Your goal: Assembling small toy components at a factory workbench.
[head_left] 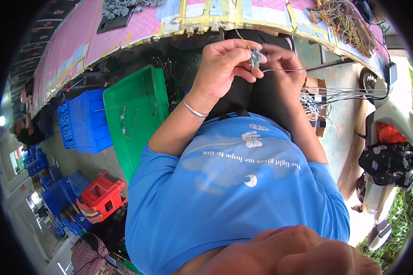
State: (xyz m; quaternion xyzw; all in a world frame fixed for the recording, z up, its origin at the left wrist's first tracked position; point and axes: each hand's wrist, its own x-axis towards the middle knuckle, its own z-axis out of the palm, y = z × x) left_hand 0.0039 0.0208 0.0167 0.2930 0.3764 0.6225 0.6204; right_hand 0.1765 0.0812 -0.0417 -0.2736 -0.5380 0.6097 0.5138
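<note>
My left hand, with a silver bangle at its wrist, pinches a small grey part between thumb and fingers. A thin yellow wire runs up from this part toward the table edge. Close beside it on the right, my right hand is curled and blurred by motion. A thin pale wire passes across its fingers, which seem closed on it. Both hands are above my lap, just below the table edge.
The pink-covered table bears grey parts and a wire bundle. Left of me are a green tray with wired pieces, blue crates and a red stool. At right, white cables hang near a scooter.
</note>
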